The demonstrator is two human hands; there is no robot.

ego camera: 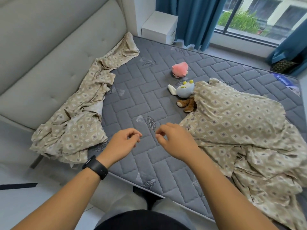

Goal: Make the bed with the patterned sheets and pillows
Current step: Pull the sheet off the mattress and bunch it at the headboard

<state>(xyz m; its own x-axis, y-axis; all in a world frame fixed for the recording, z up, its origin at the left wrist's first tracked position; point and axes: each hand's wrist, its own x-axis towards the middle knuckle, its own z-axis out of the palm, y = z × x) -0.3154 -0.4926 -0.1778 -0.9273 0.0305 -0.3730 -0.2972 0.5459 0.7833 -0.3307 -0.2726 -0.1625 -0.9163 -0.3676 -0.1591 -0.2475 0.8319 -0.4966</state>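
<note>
The patterned sheet [74, 120] lies crumpled along the mattress's headboard side, one end bunched near the far corner, the other spilling over the near corner toward the floor. A second mass of the same beige diamond-print cloth [240, 130] is heaped on the right of the bare grey quilted mattress [141, 100] and runs out of frame at the right and bottom edges — whether it is a pillow, a cover or more sheet cannot be told from its folds.

That heap hides most of a brown plush toy [186, 104], only its paws and a bit of body showing, and covers the back of a pale blue plush toy [185, 90] with yellow knobs. A pink plush toy [180, 68] sits apart, farther up the mattress.

Both hands hover over the bare middle of the mattress, close together but not touching. The left hand [123, 143], with a black wristband [96, 166] on its wrist, has fingers loosely curled, thumb near forefinger, holding nothing. The right hand [172, 140] is likewise loosely curled and empty — its wrist lies just beside the edge of the right-hand heap.

Beyond are a grey padded headboard [49, 47], a white bedside cabinet [159, 26], blue curtains [196, 20] and a window [259, 15].
</note>
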